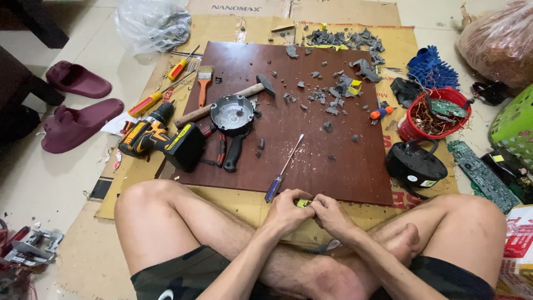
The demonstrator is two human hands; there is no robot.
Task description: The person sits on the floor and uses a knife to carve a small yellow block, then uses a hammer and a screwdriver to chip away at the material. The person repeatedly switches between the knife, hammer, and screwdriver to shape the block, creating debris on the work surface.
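Dark red-brown board [311, 150], blue-handled screwdriver [283, 171], orange-and-black drill [161, 136], maroon slippers [72, 116], red basket [436, 114], camouflage shorts [189, 275]

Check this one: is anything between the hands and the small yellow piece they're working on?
Nothing visible. The left hand and right hand both already grip the small yellow piece between them, at the near edge of the brown board. The blue-handled screwdriver lies just beside the left hand, not in between.
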